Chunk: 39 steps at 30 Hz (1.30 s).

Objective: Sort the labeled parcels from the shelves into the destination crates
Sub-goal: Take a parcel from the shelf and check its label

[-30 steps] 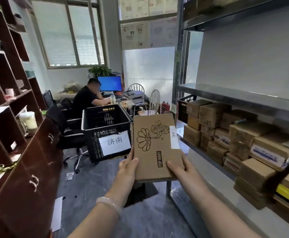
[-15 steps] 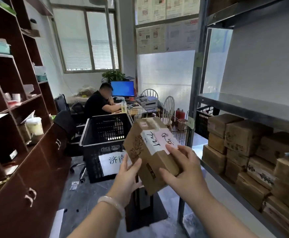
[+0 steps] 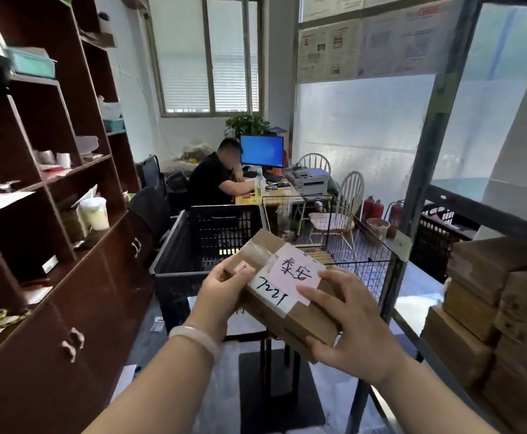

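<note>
Cardboard parcel [image 3: 290,291] in hand, label up, not yet crated.
I grip it with left hand [image 3: 224,288] at its near-left end and right hand [image 3: 351,324] over the right corner, just in front of the black crate [image 3: 193,245]. Many boxes [image 3: 491,308] left on the shelf, so sorting looks far from done.

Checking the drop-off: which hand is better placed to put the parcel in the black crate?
Probably left. The left hand grips the parcel end beside the black crate; the right hand is farther.
</note>
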Motion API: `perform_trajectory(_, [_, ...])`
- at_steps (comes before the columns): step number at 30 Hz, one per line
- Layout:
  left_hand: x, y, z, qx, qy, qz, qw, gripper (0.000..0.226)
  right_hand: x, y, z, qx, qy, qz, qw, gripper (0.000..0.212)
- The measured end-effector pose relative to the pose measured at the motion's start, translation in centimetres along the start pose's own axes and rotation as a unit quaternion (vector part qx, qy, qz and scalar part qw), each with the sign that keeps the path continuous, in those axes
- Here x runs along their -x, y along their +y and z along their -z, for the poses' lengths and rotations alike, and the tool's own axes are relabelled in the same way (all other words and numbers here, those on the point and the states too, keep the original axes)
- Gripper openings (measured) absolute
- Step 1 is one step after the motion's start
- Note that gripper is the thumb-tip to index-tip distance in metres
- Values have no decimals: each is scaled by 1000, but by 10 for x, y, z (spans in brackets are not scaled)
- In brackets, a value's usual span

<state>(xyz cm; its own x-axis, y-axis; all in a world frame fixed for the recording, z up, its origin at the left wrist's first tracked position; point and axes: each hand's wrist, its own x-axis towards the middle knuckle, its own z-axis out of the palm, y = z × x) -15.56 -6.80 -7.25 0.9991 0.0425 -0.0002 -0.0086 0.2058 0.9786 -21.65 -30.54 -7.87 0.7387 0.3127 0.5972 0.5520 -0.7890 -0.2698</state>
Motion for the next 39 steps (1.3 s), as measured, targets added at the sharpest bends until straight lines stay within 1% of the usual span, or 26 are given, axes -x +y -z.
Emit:
perform_trajectory(1, [-10,-1,1,6,9,-6,1000,28,-11,6,-6,10,-10,3,1000,76])
perform_trajectory(3, [-29,0,5,19,15,-20,999,29,-35,19,-15,33,-44,0,999,84])
perform_trajectory(7, [-78,5,20,38,29,-42,998,30,-90,33,-37,71,-90,-32,993,94])
perform_trajectory(13, [-157,10,42,44,44,-40,997,37,-181,39,-75,137,-141,-58,979,96])
perform_trajectory(15, [-182,11,52,41,46,-28,998,40,-204,44,-87,142,-154,-64,976,95])
perform_trajectory(18, [-218,12,60,35,6,-26,999,42,-229,56,-103,141,-146,-73,976,93])
perform_trajectory(19, [-229,13,60,25,-15,-28,999,47,-235,61,-107,142,-138,-80,977,92])
perform_trajectory(20, [-238,14,59,15,-31,-30,999,56,-240,66,-111,140,-128,-91,978,91])
perform_trajectory(22, [-256,13,56,-19,-42,-33,998,75,-248,76,-116,129,-106,-132,977,88])
perform_trajectory(23, [-264,12,54,-39,-45,-32,998,77,-252,82,-117,121,-94,-162,975,87])
perform_trajectory(25, [-277,7,48,-75,-67,-25,995,67,-262,98,-119,109,-69,-222,967,88])
perform_trajectory(27, [-289,-1,42,-139,-83,-23,987,54,-275,119,-121,112,-44,-272,955,89])
perform_trajectory(29, [-303,-10,36,-206,-82,-26,975,48,-288,145,-126,133,-36,-310,941,89])
perform_trajectory(31, [-316,-17,31,-264,-87,-37,960,50,-299,173,-136,149,-49,-343,926,89])
perform_trajectory(35, [-351,-29,16,-366,-88,-75,923,56,-310,229,-175,175,-108,-384,900,88])
perform_trajectory(39, [-389,-43,-5,-463,-97,-92,876,60,-316,279,-225,129,-145,-435,879,88])
